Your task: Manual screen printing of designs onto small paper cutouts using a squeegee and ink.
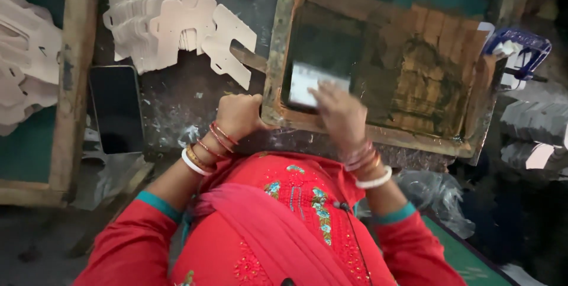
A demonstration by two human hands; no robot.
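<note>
Left hand [238, 115]: fist clamped on near edge of wooden screen frame [273, 73] | Right hand [338, 113]: fingers spread flat, blurred, on white card [303, 82] inside frame | Frame lies on counter [177, 93] beside cut-outs [171, 28].

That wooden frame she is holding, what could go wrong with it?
The left hand grips only one corner of the wooden screen frame, so it might shift while the right hand moves across the mesh, perhaps smudging the print. The right hand looks blurred, so it may be moving fast. The phone lies close by on the stained table and might get dirty.
</note>
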